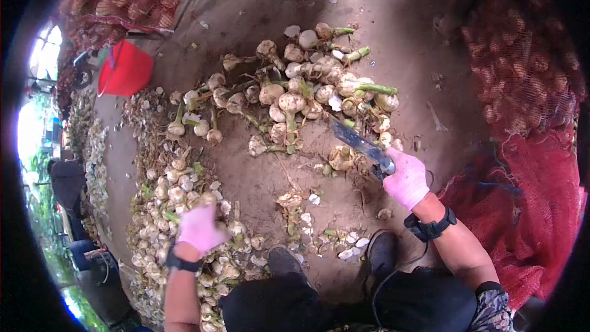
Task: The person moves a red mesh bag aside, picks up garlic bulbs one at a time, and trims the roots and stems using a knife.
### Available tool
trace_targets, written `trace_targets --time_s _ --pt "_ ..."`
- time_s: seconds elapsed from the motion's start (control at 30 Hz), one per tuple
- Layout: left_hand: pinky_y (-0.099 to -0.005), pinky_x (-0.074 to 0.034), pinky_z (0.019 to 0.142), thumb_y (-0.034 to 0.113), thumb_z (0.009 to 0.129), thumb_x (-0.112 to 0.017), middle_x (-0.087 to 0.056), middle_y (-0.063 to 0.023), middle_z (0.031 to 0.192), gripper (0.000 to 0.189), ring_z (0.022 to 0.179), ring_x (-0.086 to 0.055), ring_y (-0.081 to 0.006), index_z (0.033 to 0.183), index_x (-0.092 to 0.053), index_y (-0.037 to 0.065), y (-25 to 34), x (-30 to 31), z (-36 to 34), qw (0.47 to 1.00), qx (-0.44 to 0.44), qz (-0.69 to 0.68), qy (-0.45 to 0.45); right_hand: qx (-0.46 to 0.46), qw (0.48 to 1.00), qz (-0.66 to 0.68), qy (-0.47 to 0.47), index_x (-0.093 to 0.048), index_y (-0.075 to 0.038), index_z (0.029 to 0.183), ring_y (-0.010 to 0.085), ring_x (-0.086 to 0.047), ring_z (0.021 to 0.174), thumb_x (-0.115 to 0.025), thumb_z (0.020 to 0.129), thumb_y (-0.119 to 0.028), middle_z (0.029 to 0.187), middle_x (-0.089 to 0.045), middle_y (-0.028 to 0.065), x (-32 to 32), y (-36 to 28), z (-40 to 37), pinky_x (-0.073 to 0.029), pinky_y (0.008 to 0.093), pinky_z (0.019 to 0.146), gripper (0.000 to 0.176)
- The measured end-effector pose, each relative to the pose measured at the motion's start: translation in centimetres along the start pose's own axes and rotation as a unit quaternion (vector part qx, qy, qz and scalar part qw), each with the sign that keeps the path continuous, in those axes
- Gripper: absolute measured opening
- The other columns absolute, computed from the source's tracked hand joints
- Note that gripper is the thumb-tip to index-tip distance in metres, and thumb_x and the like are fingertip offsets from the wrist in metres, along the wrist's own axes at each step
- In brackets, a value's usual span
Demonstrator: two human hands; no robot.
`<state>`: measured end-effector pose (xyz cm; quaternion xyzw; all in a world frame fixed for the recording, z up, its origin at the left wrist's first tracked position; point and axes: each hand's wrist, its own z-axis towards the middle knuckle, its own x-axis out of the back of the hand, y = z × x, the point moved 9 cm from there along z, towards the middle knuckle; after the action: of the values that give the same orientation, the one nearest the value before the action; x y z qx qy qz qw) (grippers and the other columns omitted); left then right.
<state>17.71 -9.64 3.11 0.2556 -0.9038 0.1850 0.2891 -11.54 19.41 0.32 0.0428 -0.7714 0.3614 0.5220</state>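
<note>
Knife (359, 142) slants up-left toward garlic pile (295, 86), right hand (405, 178) clenched on it; left hand (200, 227) grip blurred, unclear.

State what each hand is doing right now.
Left hand: blurred above the trimmed bulbs; cannot tell.
Right hand: closed on a knife.

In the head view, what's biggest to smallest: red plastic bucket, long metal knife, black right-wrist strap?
red plastic bucket
long metal knife
black right-wrist strap
Knife and strap look nearly alike.

Left grip (200, 229) blurred — knife (359, 142) handle (inside right grip (407, 179)) hidden
</note>
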Motion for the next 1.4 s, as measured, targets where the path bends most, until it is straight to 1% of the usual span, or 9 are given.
trace_targets --time_s 0.3,0.37,0.5,0.8,1.03,1.1,1.2,1.3,1.4 --pt "-0.0386 -0.051 0.083 0.026 0.067 -0.079 -0.059 -0.0187 0.111 0.062 0.104 -0.059 -0.0315 0.114 -0.050 0.000 12.9 -6.0 8.3 0.937 -0.023 -0.286 0.202 -0.002 0.998 0.001 -0.055 -0.060 -0.011 0.089 0.0390 -0.061 0.077 -0.059 0.072 -0.010 0.079 -0.063 0.0173 -0.6 -0.2 -1.1 -0.048 0.0472 0.067 0.017" --pt "-0.0334 -0.051 0.084 0.004 0.069 -0.075 -0.056 -0.0146 0.120 0.058 0.106 -0.058 -0.0213 0.119 -0.047 0.000 14.9 -6.7 8.7 0.703 -0.148 -0.695 0.019 -0.003 0.997 0.004 -0.081 -0.060 -0.011 0.089 0.0389 -0.061 0.077 -0.059 0.072 -0.010 0.078 -0.063 0.0171 -0.9 -0.7 -1.5 -0.048 0.0472 0.067 0.016" --pt "-0.0297 -0.047 0.091 -0.006 0.069 -0.073 -0.060 -0.0070 0.113 0.071 0.103 -0.057 -0.0148 0.130 -0.040 0.002 17.0 -0.6 5.0 0.530 -0.250 -0.809 -0.042 0.065 0.988 0.060 -0.123 -0.060 -0.011 0.088 0.0385 -0.061 0.078 -0.060 0.074 -0.012 0.079 -0.063 0.0163 -1.0 -4.6 -2.0 -0.048 0.0471 0.067 0.015" --pt "-0.0303 -0.044 0.093 0.008 0.078 -0.071 -0.044 -0.0137 0.129 0.074 0.104 -0.057 -0.0150 0.138 -0.028 0.007 17.7 7.9 -1.4 0.715 -0.488 -0.474 0.162 0.225 0.970 0.019 -0.091 -0.056 -0.013 0.084 0.0354 -0.060 0.067 -0.065 0.065 -0.012 0.073 -0.057 0.0106 1.1 -10.6 -3.2 -0.047 0.0457 0.058 0.021" --pt "-0.0319 -0.043 0.096 0.013 0.070 -0.079 -0.053 -0.0101 0.118 0.075 0.106 -0.055 -0.0171 0.131 -0.037 0.002 17.8 7.5 -1.1 0.733 -0.325 -0.578 0.150 0.256 0.957 0.004 -0.137 -0.053 -0.013 0.089 0.0325 -0.061 0.068 -0.066 0.066 -0.014 0.077 -0.056 0.0089 0.0 -11.0 -4.8 -0.048 0.0449 0.057 0.027" --pt "-0.0307 -0.050 0.081 0.002 0.073 -0.073 -0.057 -0.0085 0.106 0.060 0.092 -0.059 -0.0157 0.124 -0.040 0.005 18.0 5.3 0.7 0.615 -0.229 -0.754 0.029 0.278 0.955 0.018 -0.098 -0.053 -0.013 0.088 0.0321 -0.061 0.068 -0.066 0.066 -0.014 0.077 -0.056 0.0088 0.2 -10.9 -4.5 -0.048 0.0444 0.056 0.026" --pt "-0.0319 -0.051 0.081 0.001 0.071 -0.074 -0.058 -0.0074 0.102 0.058 0.092 -0.059 -0.0149 0.119 -0.042 0.005 18.2 9.3 -3.5 0.742 -0.338 -0.528 0.238 0.263 0.961 -0.007 -0.088 -0.053 -0.012 0.088 0.0319 -0.061 0.068 -0.066 0.065 -0.014 0.077 -0.056 0.0090 -0.6 -10.0 -3.8 -0.047 0.0443 0.056 0.026" --pt "-0.0329 -0.050 0.082 0.005 0.071 -0.075 -0.058 -0.0089 0.101 0.060 0.093 -0.059 -0.0165 0.120 -0.042 0.004 18.2 7.3 -1.7 0.674 -0.298 -0.660 0.145 0.281 0.959 0.030 -0.035 -0.055 -0.013 0.085 0.0343 -0.058 0.065 -0.067 0.061 -0.013 0.073 -0.054 0.0095 -0.4 -10.1 -3.5 -0.047 0.0444 0.056 0.026" --pt "-0.0321 -0.049 0.084 0.015 0.057 -0.082 -0.058 -0.0122 0.100 0.076 0.095 -0.059 -0.0219 0.120 -0.041 0.004 19.7 7.1 -4.9 0.758 -0.378 -0.512 0.145 0.033 0.999 -0.002 -0.036 -0.058 -0.010 0.084 0.0364 -0.062 0.071 -0.056 0.072 -0.010 0.075 -0.062 0.0166 -1.2 -2.6 1.7 -0.050 0.0458 0.060 0.011"
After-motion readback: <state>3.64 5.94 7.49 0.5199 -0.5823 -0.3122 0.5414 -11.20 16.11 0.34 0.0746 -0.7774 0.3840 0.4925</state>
